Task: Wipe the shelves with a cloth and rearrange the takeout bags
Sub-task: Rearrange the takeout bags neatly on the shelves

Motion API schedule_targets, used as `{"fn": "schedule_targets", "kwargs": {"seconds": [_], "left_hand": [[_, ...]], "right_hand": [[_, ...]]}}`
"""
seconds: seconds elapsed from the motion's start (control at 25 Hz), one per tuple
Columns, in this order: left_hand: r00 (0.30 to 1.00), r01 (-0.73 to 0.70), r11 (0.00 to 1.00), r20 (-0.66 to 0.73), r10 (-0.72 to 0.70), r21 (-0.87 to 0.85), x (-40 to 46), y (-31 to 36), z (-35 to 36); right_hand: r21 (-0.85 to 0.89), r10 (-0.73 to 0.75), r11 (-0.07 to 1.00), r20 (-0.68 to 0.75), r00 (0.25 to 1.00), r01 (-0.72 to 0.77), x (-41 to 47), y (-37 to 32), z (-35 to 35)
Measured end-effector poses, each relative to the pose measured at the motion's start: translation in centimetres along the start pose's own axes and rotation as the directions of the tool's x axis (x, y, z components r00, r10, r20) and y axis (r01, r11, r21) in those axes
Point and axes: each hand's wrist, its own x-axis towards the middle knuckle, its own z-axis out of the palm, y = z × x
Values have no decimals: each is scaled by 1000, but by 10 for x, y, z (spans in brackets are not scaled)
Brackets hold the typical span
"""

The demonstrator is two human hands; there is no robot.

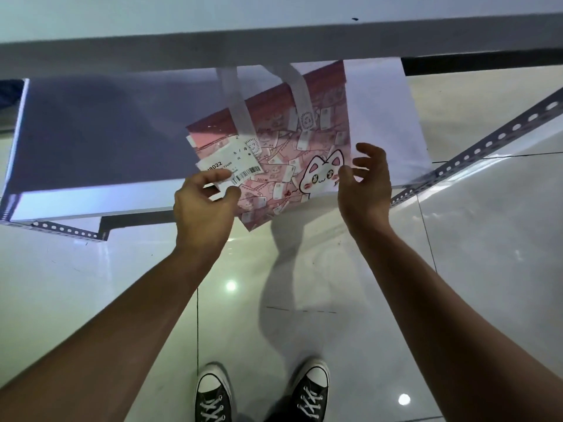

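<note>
A pink takeout bag (283,153) with a white cat print, white handles and a barcode receipt (231,166) lies flat on the white shelf (91,141). Its near corner hangs over the shelf's front edge. My left hand (204,205) pinches the bag's near left edge at the receipt, between thumb and fingers. My right hand (365,184) is at the bag's right edge beside the cat face. Its fingers are loosely spread and its thumb touches the edge. No cloth is in view.
An upper shelf board (274,44) runs across the top, just above the bag's handles. Perforated metal rails (487,141) frame the rack on the right and at the lower left. Below lies a glossy tiled floor (487,269), with my two black sneakers at the bottom.
</note>
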Motion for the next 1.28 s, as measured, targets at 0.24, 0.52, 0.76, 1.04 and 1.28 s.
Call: {"fn": "schedule_targets", "kwargs": {"seconds": [0.24,0.52,0.76,1.04,1.28], "left_hand": [[999,-11,998,36,13,-58,5,3,-6],[994,94,979,79,-81,-180,-12,1,-16],[984,153,975,113,-135,-164,-55,12,-41],[973,175,981,166,-159,-82,-122,56,-98],[966,147,985,226,-123,-92,-185,119,-158]], "right_hand": [[-90,-38,994,187,982,55,4,5,13],[31,11,999,45,999,-12,-11,5,-2],[95,124,988,-59,991,-118,-51,5,-38],[159,186,972,-75,980,-172,-123,-40,-91],[204,217,960,-118,969,-190,-194,-105,-144]]}}
